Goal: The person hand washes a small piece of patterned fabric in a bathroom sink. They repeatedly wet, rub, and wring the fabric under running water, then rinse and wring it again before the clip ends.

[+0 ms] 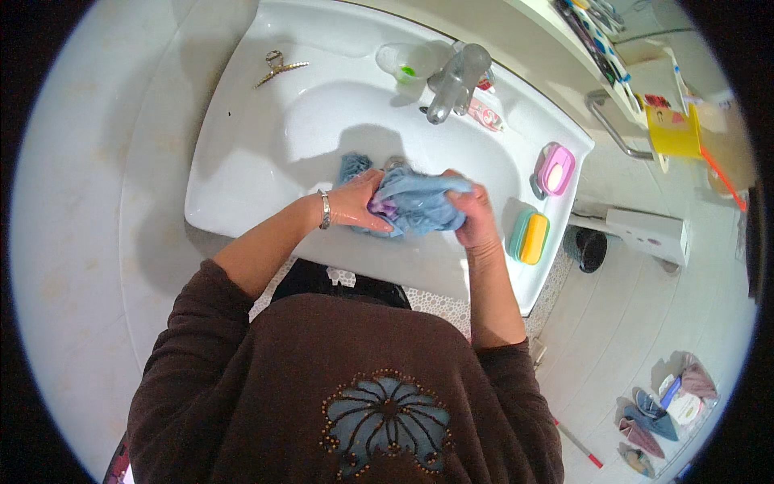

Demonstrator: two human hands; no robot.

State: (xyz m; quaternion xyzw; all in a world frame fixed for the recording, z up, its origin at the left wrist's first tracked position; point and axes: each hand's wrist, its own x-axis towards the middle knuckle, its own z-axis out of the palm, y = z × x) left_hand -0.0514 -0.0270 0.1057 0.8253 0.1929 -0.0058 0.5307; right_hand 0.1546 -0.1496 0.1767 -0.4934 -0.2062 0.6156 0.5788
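A wet, bunched blue cloth (423, 202) with a small purple patch is held over the basin of the white sink (266, 194). My right hand (476, 216) grips its right end, fingers closed around the folds. At the other side my left hand (355, 203), wet and with a metal band on the wrist, presses and holds the cloth between thumb and fingers. Part of the cloth hangs down beyond the left hand into the basin. The fingertips buried in the folds are hidden.
Behind the basin stands the faucet (459, 81), with a clear cup (411, 64) and a tube (485, 117) beside it. A metal hair claw (280, 68) lies at the left. Along the right rim sit a pink soap dish (556, 169) and a green dish with a yellow bar (532, 238).
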